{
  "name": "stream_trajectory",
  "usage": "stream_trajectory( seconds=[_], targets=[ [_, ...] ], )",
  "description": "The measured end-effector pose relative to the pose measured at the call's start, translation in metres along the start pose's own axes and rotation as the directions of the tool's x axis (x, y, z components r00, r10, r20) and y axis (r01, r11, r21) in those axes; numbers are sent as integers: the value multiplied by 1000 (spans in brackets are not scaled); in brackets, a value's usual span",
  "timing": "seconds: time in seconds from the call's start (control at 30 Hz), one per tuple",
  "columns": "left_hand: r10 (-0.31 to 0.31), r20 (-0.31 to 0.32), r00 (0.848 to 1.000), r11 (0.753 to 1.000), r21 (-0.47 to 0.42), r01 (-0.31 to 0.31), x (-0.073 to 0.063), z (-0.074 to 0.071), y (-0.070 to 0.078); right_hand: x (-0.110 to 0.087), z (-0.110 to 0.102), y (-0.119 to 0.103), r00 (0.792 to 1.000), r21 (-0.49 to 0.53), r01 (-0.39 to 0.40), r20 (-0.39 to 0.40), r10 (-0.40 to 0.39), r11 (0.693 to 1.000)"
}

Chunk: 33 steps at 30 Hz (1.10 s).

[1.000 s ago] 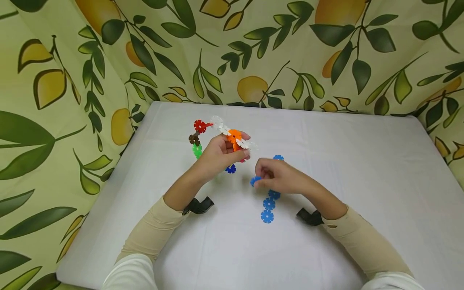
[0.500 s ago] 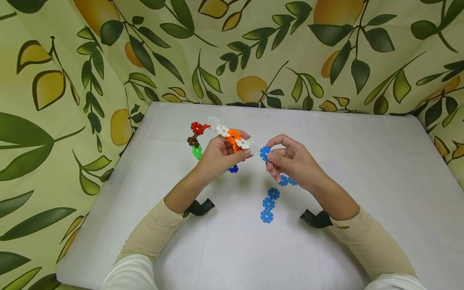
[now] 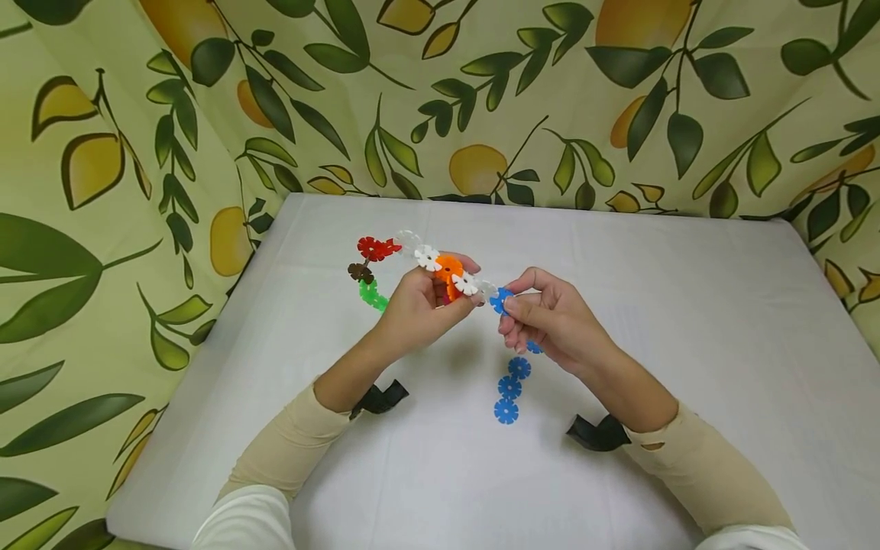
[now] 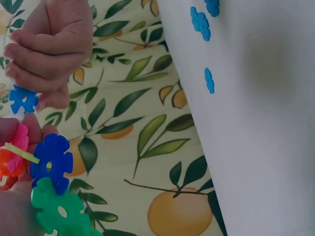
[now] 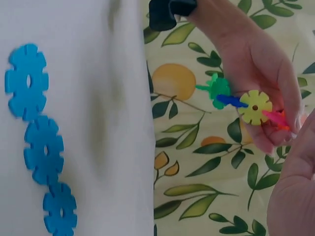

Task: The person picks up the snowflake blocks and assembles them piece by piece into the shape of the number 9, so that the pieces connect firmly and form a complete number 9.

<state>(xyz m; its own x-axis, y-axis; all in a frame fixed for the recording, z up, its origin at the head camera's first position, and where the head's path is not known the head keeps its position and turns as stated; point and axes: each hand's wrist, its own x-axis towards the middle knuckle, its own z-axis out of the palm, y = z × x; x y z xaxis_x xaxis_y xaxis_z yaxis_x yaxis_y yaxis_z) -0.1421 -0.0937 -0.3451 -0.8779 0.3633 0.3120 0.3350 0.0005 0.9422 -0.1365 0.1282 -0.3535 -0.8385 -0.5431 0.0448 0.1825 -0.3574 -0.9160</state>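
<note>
My left hand (image 3: pixel 412 315) grips a chain of interlocking flower-shaped plastic discs near its white and orange discs (image 3: pixel 448 269). From there the chain loops back past a red disc (image 3: pixel 371 248), a brown disc (image 3: pixel 360 273) and green discs (image 3: pixel 370 292). In the right wrist view a yellow disc (image 5: pixel 255 107) shows below the left palm. Between thumb and index finger, my right hand (image 3: pixel 560 325) pinches a blue disc (image 3: pixel 499 301). Its edge meets the clear disc (image 3: pixel 486 291) at the chain's end; whether their slots interlock, I cannot tell.
Several blue discs lie on the white-covered table, three of them in a row (image 3: pixel 509 387) in front of the right hand. Another blue disc (image 3: pixel 535 347) is partly covered by that hand. Black straps (image 3: pixel 598 433) hang at both wrists. A fruit-patterned curtain (image 3: pixel 481 99) stands behind the table.
My right hand picked the blue disc up off the table, raised it and brought it left against the chain's clear end. The left hand turned the chain slightly.
</note>
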Motion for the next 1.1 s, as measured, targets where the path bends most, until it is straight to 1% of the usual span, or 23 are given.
stream_trajectory(
  seconds=[0.13,0.2,0.27,0.37,0.43,0.5,0.57,0.63,0.7,0.8,0.97,1.1],
  targets=[
    [11,6,1000,1000,25,-11,-2,2,1,-1,3,2,1000,55,-13,-3,13,998],
    [14,15,1000,1000,18,-14,-1,1,2,-2,3,2,1000,58,-22,4,22,998],
    [5,31,999,1000,7,-5,-1,-1,3,-1,3,2,999,14,-34,17,34,999],
    [-25,57,998,999,-19,26,0,-4,4,1,2,2,998,-130,-42,45,49,991],
    [-63,67,996,997,-30,65,1,-5,5,3,0,2,997,-266,-24,63,42,964],
    [-113,72,991,992,-56,117,2,-5,6,3,-4,0,996,-375,1,79,31,927],
    [-172,72,983,980,-86,178,3,-5,5,3,-8,-2,996,-463,31,89,12,886],
    [-222,73,972,965,-124,229,4,-5,5,2,-10,-6,994,-528,63,105,-9,847],
    [-254,81,964,950,-164,264,5,-5,4,1,-12,-9,992,-575,94,123,-28,813],
    [-270,92,958,935,-212,284,5,-5,3,1,-15,-12,987,-616,137,150,-55,776],
    [-282,89,955,925,-240,295,5,-4,3,1,-16,-12,983,-645,164,168,-71,746],
    [-289,80,954,921,-248,300,5,-3,1,1,-16,-11,978,-693,204,168,-120,691]
  ],
)
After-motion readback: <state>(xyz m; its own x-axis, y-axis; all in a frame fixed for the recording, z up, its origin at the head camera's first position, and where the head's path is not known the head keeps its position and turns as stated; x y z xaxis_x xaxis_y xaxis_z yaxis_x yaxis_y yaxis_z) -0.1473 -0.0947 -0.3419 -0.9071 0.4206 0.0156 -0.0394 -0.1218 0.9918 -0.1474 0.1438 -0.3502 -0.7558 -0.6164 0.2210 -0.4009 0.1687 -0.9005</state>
